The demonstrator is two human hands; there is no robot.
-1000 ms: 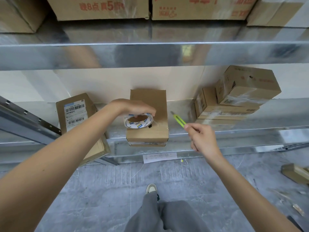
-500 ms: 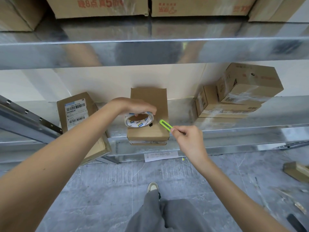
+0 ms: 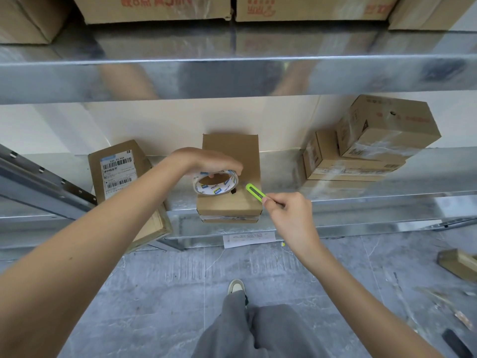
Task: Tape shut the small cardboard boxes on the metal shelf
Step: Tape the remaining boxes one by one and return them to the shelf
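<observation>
Your left hand (image 3: 206,161) grips a roll of clear packing tape with blue-and-white labels (image 3: 215,182) on top of a small brown cardboard box (image 3: 229,202) at the front edge of the shiny metal shelf (image 3: 361,205). Your right hand (image 3: 289,215) pinches a lime-green utility knife (image 3: 255,193), its tip over the box's right side beside the roll. A barcode-labelled carton (image 3: 118,171) leans at left; two taped cartons (image 3: 371,148) are stacked at right.
</observation>
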